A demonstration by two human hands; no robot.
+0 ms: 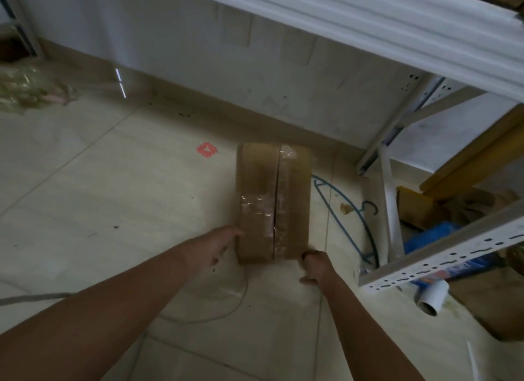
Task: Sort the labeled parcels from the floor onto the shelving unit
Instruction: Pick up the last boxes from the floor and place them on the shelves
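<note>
while on floor (113, 196), parcel (263, 182), left hand (215, 246) straight-fingered against it, right hand (314, 267) indeterminate

It looked like a storeroom: a white metal shelving unit (442, 263) stood at three o'clock, with cardboard boxes (414, 207) underneath.

Brown cardboard parcel (273, 203), seam taped, flat on the tiled floor beside white shelving unit (397, 26)

Dim room: pale tiled floor (113, 182) meets a white wall (170, 40).
</note>
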